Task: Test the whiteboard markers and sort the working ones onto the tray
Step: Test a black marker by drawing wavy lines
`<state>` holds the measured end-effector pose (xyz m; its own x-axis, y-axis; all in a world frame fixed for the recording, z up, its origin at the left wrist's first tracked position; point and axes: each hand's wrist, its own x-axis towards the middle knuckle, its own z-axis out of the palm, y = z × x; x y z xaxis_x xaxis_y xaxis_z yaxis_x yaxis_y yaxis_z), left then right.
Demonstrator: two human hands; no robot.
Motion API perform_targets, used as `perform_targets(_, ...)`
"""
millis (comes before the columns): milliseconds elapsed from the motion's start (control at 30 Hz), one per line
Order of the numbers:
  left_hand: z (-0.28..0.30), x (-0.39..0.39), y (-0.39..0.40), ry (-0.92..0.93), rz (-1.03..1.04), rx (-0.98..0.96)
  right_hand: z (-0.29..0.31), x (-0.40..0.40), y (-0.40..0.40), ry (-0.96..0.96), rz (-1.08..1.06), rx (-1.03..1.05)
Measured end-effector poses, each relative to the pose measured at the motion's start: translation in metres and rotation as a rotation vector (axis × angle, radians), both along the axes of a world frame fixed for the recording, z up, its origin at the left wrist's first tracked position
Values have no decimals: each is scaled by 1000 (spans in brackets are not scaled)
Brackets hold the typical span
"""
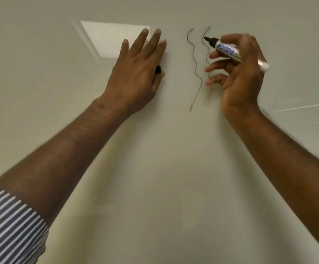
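Nearest, bottom corners: striped sleeve on left arm, a sliver of the same stripe at right edge. Both forearms bare, reaching up across the whiteboard, which fills the whole view. No desk or tray in view.

Left hand flat against the board, fingers spread; small black piece, likely the marker cap, tucked under the thumb side, mostly hidden. Whether left grip pinches it or just covers it: cannot tell.

Right hand with grip pinching the marker between thumb and forefingers, other fingers loosely curled below. Marker uncapped, black tip pointing left, at or just beside the right-hand wavy line; contact with board not clear. Silver-blue label, text blurred.

Second wavy line just left of the first, between the two hands. Farther up: bright rectangular reflection behind left fingertips.
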<state>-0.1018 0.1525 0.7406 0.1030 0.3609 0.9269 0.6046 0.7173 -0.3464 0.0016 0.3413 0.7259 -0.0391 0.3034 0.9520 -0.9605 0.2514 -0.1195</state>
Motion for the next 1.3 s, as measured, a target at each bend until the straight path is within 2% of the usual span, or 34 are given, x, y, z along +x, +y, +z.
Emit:
perform_targets(200, 48, -11, -8, 60, 81, 29, 67, -5, -2, 169, -376, 145)
perform_targets(400, 51, -24, -12, 76, 27, -19, 82, -18, 6, 199, -657, 122)
perform_targets(733, 51, -30, -12, 103, 47, -23, 74, -29, 7, 173, -787, 131)
perform_targets(1067, 51, -32, -10, 120, 36, -9, 19, -30, 19, 157, -830, 215)
perform_targets(1300, 51, -31, -10, 108, 49, -9, -17, -25, 19, 169, -821, 192)
